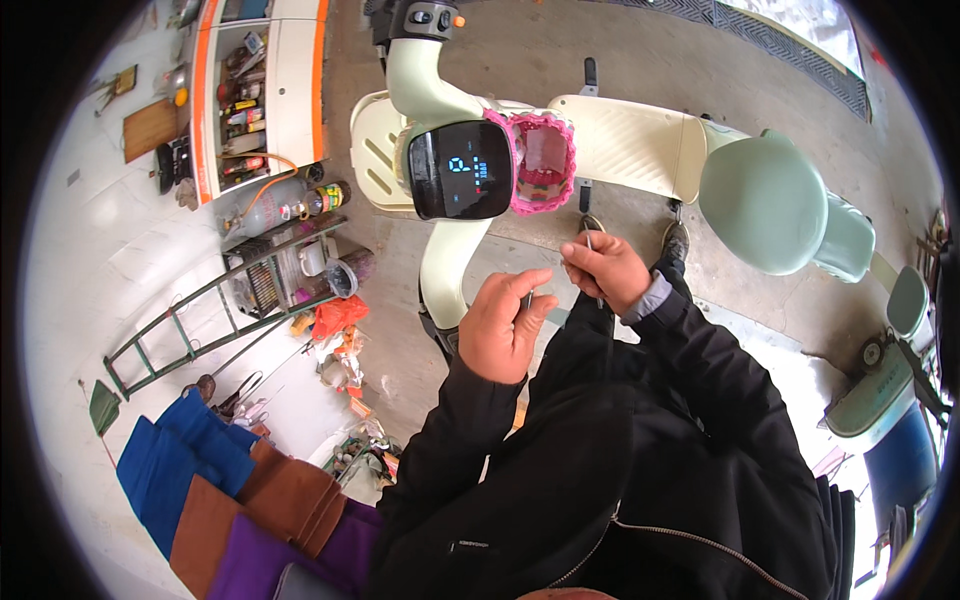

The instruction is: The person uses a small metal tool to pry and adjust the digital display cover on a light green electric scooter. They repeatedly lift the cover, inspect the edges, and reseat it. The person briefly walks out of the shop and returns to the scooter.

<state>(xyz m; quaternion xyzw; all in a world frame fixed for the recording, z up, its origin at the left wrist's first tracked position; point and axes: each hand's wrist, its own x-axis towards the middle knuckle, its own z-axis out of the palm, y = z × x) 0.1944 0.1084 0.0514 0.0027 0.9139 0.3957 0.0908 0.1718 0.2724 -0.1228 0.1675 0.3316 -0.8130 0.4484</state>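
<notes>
My right hand is closed on a slim metal tool that points upward from between thumb and fingers. Just to its lower left, my left hand pinches a small dark metal piece, mostly hidden by the fingers. Beyond both hands stands a cream electric scooter, its black display lit between the curved cream handlebars. A pink lace-edged basket sits beside the display. To the right are the cream body panel and a pale green seat.
A cabinet of bottles, a gas cylinder, a leaning ladder and clutter line the left wall. Blue, brown and purple cushioned covers lie at lower left. Another pale green scooter stands at right. My black-clad legs are below my hands.
</notes>
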